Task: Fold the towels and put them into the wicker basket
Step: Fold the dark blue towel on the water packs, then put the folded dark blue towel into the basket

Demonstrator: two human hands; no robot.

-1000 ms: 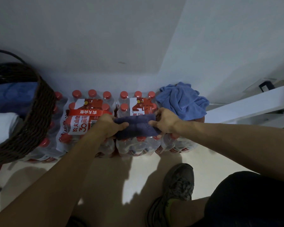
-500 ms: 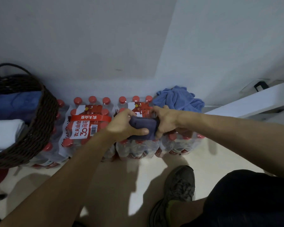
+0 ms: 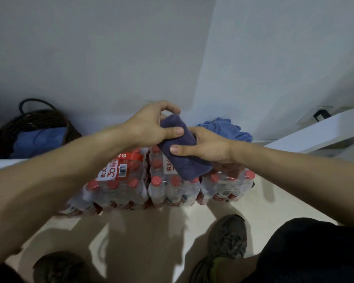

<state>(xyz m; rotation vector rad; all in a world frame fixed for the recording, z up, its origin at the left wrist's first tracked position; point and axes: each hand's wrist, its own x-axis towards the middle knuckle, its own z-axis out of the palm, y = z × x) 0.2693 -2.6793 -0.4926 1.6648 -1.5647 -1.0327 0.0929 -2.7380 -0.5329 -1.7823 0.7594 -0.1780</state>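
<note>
A folded dark purple towel (image 3: pixel 184 158) is held in the air above the packs of water bottles (image 3: pixel 172 186). My left hand (image 3: pixel 151 124) grips its upper end, thumb across the front. My right hand (image 3: pixel 206 147) grips its right side, thumb pressed on the cloth. A crumpled light blue towel (image 3: pixel 225 129) lies behind, on the packs by the wall. The dark wicker basket (image 3: pixel 35 119) stands at the far left and holds a folded blue towel (image 3: pixel 39 141); a white one shows below it, partly hidden by my left arm.
Shrink-wrapped packs of red-capped bottles fill the floor by the wall. A white ledge (image 3: pixel 319 137) juts in from the right. My shoes (image 3: pixel 223 242) stand on the pale floor near the packs.
Both hands lifted the purple towel off the bottle packs and turned it from lying flat to a tilted, more bunched roll. The view shifted, so the basket sits farther left.
</note>
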